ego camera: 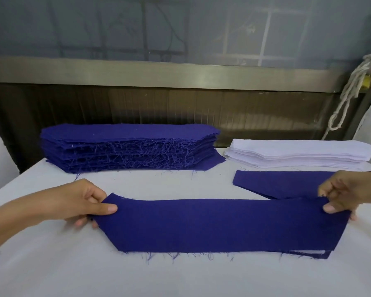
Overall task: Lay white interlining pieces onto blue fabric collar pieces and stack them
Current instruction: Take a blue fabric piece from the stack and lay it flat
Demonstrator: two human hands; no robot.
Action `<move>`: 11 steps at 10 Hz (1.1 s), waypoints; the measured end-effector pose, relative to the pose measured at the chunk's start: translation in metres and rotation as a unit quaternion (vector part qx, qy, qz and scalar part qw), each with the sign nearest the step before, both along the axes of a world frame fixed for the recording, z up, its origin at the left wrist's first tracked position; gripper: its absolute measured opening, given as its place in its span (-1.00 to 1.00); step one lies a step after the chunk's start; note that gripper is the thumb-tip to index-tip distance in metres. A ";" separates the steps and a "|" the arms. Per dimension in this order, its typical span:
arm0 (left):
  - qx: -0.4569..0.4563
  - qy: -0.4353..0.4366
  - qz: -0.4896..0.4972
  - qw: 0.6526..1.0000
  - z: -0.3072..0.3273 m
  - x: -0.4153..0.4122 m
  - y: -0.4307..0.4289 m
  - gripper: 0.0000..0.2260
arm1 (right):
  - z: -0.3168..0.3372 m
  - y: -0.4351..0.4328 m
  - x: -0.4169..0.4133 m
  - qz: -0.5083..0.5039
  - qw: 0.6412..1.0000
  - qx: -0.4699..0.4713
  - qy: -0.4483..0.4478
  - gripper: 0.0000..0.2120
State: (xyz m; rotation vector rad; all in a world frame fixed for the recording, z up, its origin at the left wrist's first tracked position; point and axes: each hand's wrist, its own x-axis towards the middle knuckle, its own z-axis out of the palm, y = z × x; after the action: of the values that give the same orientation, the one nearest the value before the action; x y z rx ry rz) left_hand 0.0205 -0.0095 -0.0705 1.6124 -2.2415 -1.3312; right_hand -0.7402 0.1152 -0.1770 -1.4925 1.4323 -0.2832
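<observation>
Both ends of the blue piece (219, 226) are pinched, one in my left hand (79, 202), one in my right hand (349, 196), its near edge on the table (180, 279) in front of the white stack (298, 155); lowered unevenly, it could crease or land skewed.

Nothing legible shows. No text, label, brand, number or sign can be read on the single flat dark blue fabric collar piece (219, 224), the stack of dark blue fabric collar pieces (129, 144), the stack of white interlining pieces (298, 155) or the white cloth-covered table (180, 275).
</observation>
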 end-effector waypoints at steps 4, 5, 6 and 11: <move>-0.035 -0.019 0.027 0.999 -0.014 0.004 -0.010 -0.29 | 0.110 -0.008 0.163 -0.056 0.994 0.001 0.094 -0.66; -0.044 -0.022 0.034 0.998 -0.014 0.004 -0.010 -0.34 | 0.120 -0.002 0.176 -0.052 0.991 -0.002 0.122 -0.63; -0.049 -0.037 0.039 0.997 -0.012 0.001 -0.006 -0.44 | 0.123 0.002 0.183 -0.060 0.988 -0.003 0.142 -0.66; -0.253 -0.165 0.073 0.950 -0.009 0.007 0.002 -0.28 | 0.135 0.009 0.208 -0.118 0.938 -0.024 0.324 -0.83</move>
State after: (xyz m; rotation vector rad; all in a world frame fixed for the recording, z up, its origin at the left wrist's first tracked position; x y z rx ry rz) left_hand 0.0275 -0.0076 -0.0795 1.8381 -2.3087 -0.4125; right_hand -0.5324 0.1240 -0.0424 -1.5247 2.1489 0.0452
